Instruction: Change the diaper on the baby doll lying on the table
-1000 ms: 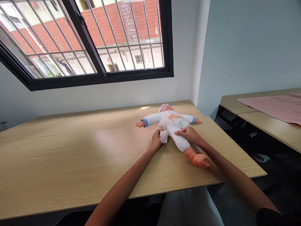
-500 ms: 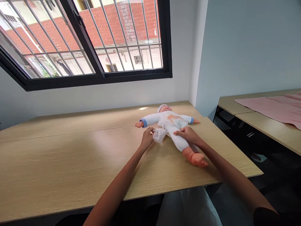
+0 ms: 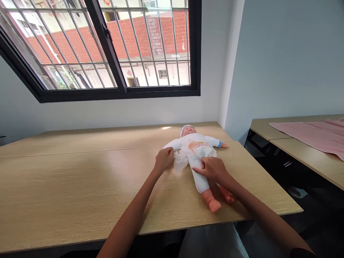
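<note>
A baby doll in a white suit with blue cuffs lies on its back on the wooden table, head toward the wall and feet toward me. Around its hips is a white diaper with a coloured print at the front. My left hand is closed at the doll's side, pinching the thin white side of the diaper, which hangs in a loose bunch. Over the doll's thighs rests my right hand, its thumb along one leg and its other fingers curled, partly hidden, around the legs.
The wooden table stands against the wall beneath a barred window. Its front edge runs just before my lap. On the right, across a gap, a second table carries a pink cloth.
The doll's legs have swung down and straightened toward me, and both feet now show. My left hand has turned and covers the doll's cuff. My right hand has shifted slightly lower in view.
</note>
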Available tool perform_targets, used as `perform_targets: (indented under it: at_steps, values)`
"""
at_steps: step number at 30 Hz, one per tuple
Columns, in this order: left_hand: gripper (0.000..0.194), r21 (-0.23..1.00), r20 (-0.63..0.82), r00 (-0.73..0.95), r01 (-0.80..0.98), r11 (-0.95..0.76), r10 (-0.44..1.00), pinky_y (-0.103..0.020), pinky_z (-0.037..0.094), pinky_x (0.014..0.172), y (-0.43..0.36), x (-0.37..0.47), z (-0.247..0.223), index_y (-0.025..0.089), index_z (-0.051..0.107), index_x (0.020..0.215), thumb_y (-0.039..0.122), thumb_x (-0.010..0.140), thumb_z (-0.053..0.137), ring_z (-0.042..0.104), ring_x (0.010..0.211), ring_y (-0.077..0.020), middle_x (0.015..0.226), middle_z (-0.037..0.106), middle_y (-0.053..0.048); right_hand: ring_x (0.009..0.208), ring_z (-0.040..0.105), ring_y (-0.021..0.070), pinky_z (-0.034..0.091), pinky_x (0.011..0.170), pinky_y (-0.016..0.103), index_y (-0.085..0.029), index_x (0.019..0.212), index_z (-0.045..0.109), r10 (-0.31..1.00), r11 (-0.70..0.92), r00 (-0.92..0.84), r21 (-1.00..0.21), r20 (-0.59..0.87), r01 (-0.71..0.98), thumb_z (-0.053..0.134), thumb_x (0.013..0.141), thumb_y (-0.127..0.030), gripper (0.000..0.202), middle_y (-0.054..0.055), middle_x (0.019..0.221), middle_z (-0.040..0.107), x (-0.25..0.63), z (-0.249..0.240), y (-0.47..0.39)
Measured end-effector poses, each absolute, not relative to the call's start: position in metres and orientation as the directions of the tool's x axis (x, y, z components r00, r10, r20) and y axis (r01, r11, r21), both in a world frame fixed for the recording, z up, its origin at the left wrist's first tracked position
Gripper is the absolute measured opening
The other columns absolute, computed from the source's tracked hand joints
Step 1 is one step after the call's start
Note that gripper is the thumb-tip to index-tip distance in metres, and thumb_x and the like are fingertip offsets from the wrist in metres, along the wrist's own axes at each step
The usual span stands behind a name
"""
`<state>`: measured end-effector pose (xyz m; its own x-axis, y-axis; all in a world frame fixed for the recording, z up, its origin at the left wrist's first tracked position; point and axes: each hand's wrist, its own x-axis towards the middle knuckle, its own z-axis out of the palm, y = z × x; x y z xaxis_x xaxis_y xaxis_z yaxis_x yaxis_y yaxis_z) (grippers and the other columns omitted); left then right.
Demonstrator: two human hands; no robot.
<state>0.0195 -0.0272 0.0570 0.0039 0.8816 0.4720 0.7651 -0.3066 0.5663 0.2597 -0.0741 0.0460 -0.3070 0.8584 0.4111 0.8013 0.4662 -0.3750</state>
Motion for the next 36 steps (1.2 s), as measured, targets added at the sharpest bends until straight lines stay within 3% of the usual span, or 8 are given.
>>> perform_targets:
  at_steps: [3,6,9,13,16,21,26,36]
  values:
    - [0.026,0.677,0.410,-0.011,0.674,-0.296,0.912,-0.026,0.023,0.054,-0.022,0.013,0.051,0.020,0.031,0.049,0.019,0.073,0.041,0.034,0.053,-0.0118,0.050,0.033,0.004,0.087,0.065,0.0305,0.049,0.080,0.039,-0.026,0.074,0.070,0.686,0.687,-0.507,-0.236,0.521,0.687,0.063,0.079,-0.045,0.021,0.009,0.082,0.072,0.241,0.047,-0.078]
    - [0.020,0.719,0.399,-0.016,0.626,-0.302,0.917,-0.024,0.028,0.052,-0.018,0.005,0.048,0.019,0.043,0.054,0.026,0.072,0.042,0.040,0.053,-0.0115,0.053,0.041,0.004,0.096,0.064,0.0284,0.047,0.094,0.036,-0.027,0.074,0.074,0.568,0.793,-0.625,-0.154,0.535,0.590,0.066,0.077,-0.037,0.013,0.007,0.082,0.073,0.222,0.041,-0.074]
    - [0.014,0.812,0.354,-0.035,0.508,-0.289,0.935,-0.022,0.031,0.048,-0.016,-0.002,0.048,0.019,0.052,0.063,0.031,0.069,0.046,0.043,0.048,-0.0111,0.051,0.045,0.005,0.103,0.062,0.0267,0.039,0.108,0.037,-0.026,0.081,0.076,0.521,0.809,-0.698,-0.025,0.491,0.587,0.064,0.080,-0.032,0.013,0.007,0.087,0.075,0.209,0.035,-0.064]
    - [0.012,0.924,0.292,-0.011,0.261,-0.279,0.956,-0.020,0.032,0.044,-0.014,-0.007,0.050,0.018,0.053,0.066,0.030,0.064,0.052,0.042,0.042,-0.0084,0.050,0.045,0.006,0.124,0.053,0.0259,0.018,0.122,0.042,-0.021,0.114,0.070,0.493,0.776,-0.763,0.186,0.419,0.603,0.056,0.085,-0.020,0.032,0.010,0.121,0.069,0.204,0.042,-0.044]
    - [0.012,0.962,0.243,0.023,0.126,-0.244,0.970,-0.018,0.027,0.042,-0.015,-0.010,0.050,0.018,0.054,0.068,0.029,0.064,0.055,0.040,0.039,-0.0063,0.049,0.043,0.008,0.131,0.047,0.0298,0.013,0.122,0.052,-0.014,0.120,0.066,0.539,0.729,-0.763,0.256,0.357,0.635,0.057,0.088,-0.027,0.036,0.014,0.126,0.065,0.204,0.051,-0.028]
    - [0.017,0.978,0.199,0.120,0.033,-0.204,0.973,-0.017,0.025,0.042,-0.017,-0.012,0.052,0.017,0.058,0.074,0.030,0.065,0.062,0.044,0.043,-0.0058,0.052,0.048,0.006,0.129,0.047,0.0289,0.014,0.121,0.055,-0.014,0.098,0.075,0.608,0.687,-0.734,0.264,0.301,0.677,0.045,0.097,-0.033,0.035,0.013,0.115,0.068,0.197,0.060,-0.009]
    - [0.016,0.977,0.203,0.160,0.034,-0.211,0.966,-0.016,0.031,0.045,-0.017,-0.015,0.051,0.017,0.057,0.074,0.030,0.066,0.061,0.046,0.045,-0.0060,0.053,0.051,0.006,0.122,0.050,0.0313,0.015,0.119,0.057,-0.012,0.096,0.075,0.671,0.638,-0.675,0.223,0.307,0.737,0.055,0.086,-0.024,0.025,0.016,0.114,0.067,0.189,0.065,0.008]
    - [0.023,0.869,0.126,0.221,0.446,-0.216,0.967,-0.023,0.040,0.048,-0.014,-0.006,0.035,0.018,0.063,0.082,0.040,0.075,0.060,0.053,0.052,-0.0129,0.059,0.057,0.003,0.111,0.054,0.0285,0.025,0.115,0.047,-0.012,0.095,0.070,0.775,0.546,-0.507,0.003,0.377,0.838,0.050,0.088,-0.025,0.025,0.015,0.108,0.068,0.191,0.062,0.016]
